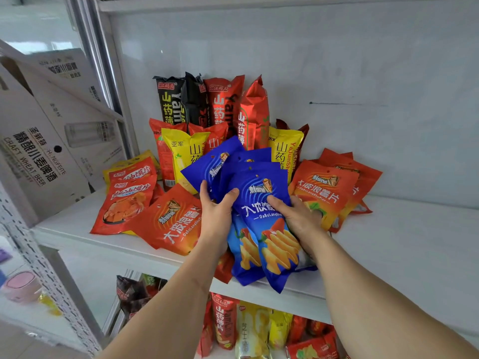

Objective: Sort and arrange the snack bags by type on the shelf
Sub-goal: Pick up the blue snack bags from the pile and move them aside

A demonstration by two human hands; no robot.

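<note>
A fanned stack of blue chip bags (261,203) sits at the front middle of the white shelf (388,237), overhanging its edge. My left hand (216,216) grips the stack's left side, thumb on top. My right hand (298,216) holds its right side, fingers curled over the front bag. Orange bags of the same brand lie left (173,221) and right (329,193) of the stack. Red bags (129,200) lie further left. Yellow yam bags (184,156) and tall black (171,99) and red yam bags (225,102) stand behind.
Tilted cardboard beer boxes (46,141) lean at the shelf's left end. The shelf's right half is bare white board up to the back wall (363,73). The lower shelf holds more snack bags (248,327). A perforated upright post (41,268) runs down the left.
</note>
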